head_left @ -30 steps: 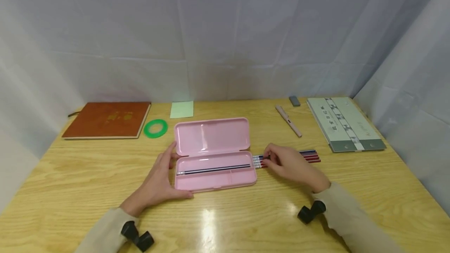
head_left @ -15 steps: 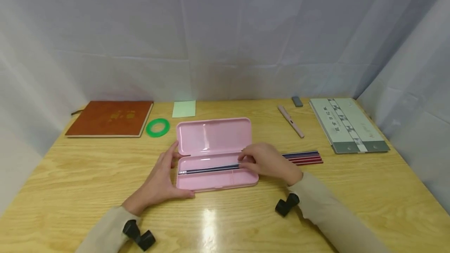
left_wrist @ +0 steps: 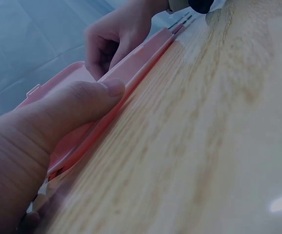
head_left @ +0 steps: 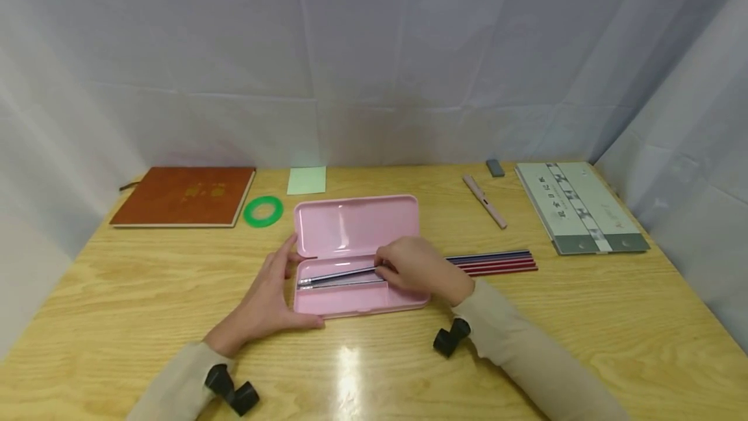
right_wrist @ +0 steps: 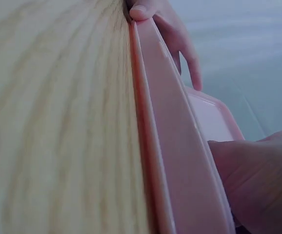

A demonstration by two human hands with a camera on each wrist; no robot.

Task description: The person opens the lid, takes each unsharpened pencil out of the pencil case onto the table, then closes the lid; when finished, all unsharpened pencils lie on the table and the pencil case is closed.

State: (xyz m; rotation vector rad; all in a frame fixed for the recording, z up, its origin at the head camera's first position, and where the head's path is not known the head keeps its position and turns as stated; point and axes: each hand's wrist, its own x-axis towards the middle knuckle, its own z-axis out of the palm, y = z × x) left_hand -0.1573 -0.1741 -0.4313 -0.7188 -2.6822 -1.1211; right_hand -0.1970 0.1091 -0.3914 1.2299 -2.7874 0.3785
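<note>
- Pink plastic pencil case (head_left: 356, 258) lies open in the middle of a pale wooden counter (head_left: 584, 317), its lid folded back flat toward the far wall.
- Inside the lower tray, one dark pencil (head_left: 333, 283) lies lengthwise along the long compartment; the lid half holds nothing.
- A second pencil (head_left: 341, 273) slants over the tray, its far end pinched in the fingers of the right hand (head_left: 417, 266), its near end low by the tray's left side, close to the first pencil.
- The right hand is curled around that pencil and hovers over the right part of the tray.
- The left hand (head_left: 265, 297) braces the case's left end: thumb pressed along the front edge, fingers reaching up the side near the hinge, loosely wrapped around the corner.
- To the right of the case, a small row of red and dark pencils (head_left: 497, 262) lies side by side on the counter, just beyond the right wrist.
- Along the far edge of the counter sit a brown notebook (head_left: 184, 195), a green tape ring (head_left: 263, 211), a pale green sticky note (head_left: 306, 180), a pink pen (head_left: 484, 201), a small grey eraser (head_left: 494, 167) and a grey-and-white booklet (head_left: 578, 206).
</note>
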